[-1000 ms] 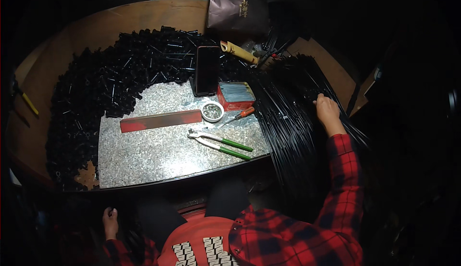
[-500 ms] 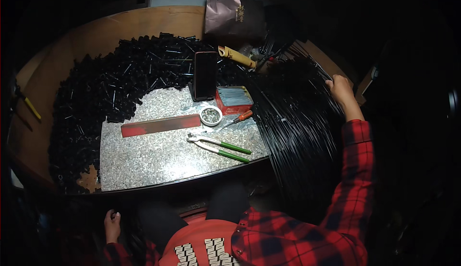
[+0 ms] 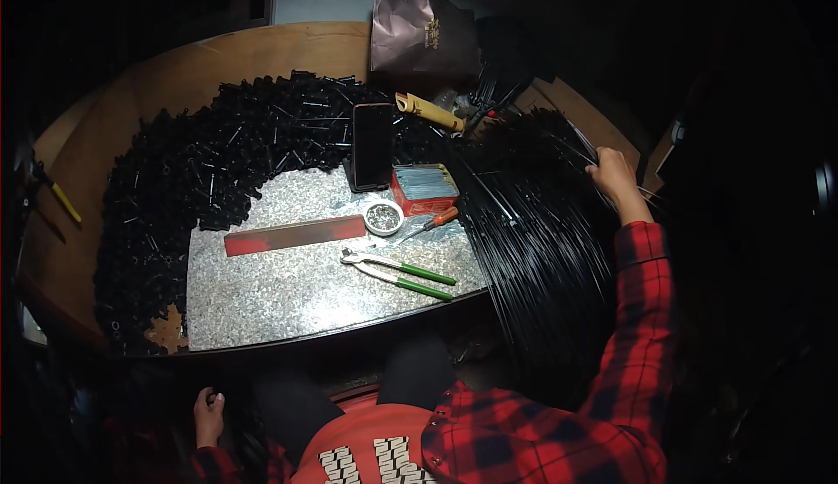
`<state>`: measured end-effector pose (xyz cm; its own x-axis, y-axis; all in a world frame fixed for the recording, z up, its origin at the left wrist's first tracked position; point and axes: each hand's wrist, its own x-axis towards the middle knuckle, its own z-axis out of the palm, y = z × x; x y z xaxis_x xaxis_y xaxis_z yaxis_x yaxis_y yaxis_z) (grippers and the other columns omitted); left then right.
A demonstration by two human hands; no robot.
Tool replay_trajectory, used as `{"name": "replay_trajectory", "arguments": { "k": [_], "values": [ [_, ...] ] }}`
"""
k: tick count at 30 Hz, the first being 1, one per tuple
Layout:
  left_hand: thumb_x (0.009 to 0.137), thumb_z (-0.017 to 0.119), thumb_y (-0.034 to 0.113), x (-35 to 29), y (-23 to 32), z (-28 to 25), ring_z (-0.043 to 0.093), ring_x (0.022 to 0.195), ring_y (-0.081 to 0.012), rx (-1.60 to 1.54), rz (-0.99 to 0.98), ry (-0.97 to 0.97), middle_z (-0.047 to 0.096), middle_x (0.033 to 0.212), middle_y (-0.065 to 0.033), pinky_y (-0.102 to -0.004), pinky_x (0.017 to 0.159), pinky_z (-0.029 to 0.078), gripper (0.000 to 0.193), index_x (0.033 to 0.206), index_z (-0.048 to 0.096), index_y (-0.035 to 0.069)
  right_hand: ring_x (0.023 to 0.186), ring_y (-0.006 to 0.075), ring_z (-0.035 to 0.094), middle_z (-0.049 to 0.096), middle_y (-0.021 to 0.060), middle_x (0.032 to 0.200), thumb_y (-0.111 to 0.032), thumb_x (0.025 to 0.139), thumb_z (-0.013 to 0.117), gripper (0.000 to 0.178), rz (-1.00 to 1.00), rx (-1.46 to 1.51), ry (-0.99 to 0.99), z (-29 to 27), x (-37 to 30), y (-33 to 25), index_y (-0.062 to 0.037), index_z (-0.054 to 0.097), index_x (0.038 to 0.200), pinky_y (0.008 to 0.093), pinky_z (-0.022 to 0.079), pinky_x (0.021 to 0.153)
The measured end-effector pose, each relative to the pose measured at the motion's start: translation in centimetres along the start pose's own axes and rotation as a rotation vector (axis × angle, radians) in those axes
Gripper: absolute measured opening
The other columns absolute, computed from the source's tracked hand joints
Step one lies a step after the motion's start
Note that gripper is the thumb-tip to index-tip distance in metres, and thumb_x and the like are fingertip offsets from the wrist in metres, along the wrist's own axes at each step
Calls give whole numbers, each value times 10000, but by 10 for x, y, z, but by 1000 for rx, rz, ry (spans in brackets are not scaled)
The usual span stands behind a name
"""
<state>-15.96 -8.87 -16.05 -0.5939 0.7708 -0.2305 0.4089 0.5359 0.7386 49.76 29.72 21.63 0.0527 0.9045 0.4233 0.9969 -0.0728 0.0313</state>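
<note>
My right hand reaches out over the far right side of the table, fingers closed around a few thin rods. Their ends stick out on both sides of the fist. Below and left of it spreads a large heap of thin black rods, fanning over the table's front edge. My left hand hangs low by my left leg, away from the table. Its fingers are loosely curled, and no object shows in them.
On the speckled board lie green-handled pincers, a screwdriver and a red-brown bar. A white bowl, a red tin and a phone stand behind. Black parts pile leftward; a paper bag stands at the back.
My right hand has shifted slightly down and toward me, and light rod ends now stick out on its right side. The whole view has tilted a little. My left hand stays low.
</note>
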Motion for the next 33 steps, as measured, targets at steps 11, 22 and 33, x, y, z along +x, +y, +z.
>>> {"name": "replay_trajectory", "arguments": {
  "k": [11, 22, 33],
  "values": [
    [832, 656, 178, -33, 116, -11, 595, 759, -173, 76, 221, -178, 633, 821, -114, -304, 691, 479, 322, 1072, 600, -28, 801, 377, 623, 627, 241, 842, -199, 853, 643, 277, -114, 318, 178, -31, -6, -63, 58, 548, 887, 445, 483, 708],
    [797, 626, 35, -59, 298, -30, 623, 919, -211, -182, 663, -175, 622, 1034, -117, -292, 807, 491, 259, 1050, 602, -11, 407, 29, 403, 467, -29, 552, -201, 924, 567, 245, -402, 968, -249, -47, -53, -161, -65, 515, 727, 184, 296, 365],
    [822, 645, 74, -53, 324, -40, 565, 1053, -215, -231, 890, 10, 565, 1160, -126, -317, 883, 465, 345, 1149, 569, -9, 548, 52, 530, 596, 9, 630, -147, 933, 552, 214, -568, 1099, -493, -58, -91, -222, 7, 599, 791, 208, 415, 467]
  ]
}}
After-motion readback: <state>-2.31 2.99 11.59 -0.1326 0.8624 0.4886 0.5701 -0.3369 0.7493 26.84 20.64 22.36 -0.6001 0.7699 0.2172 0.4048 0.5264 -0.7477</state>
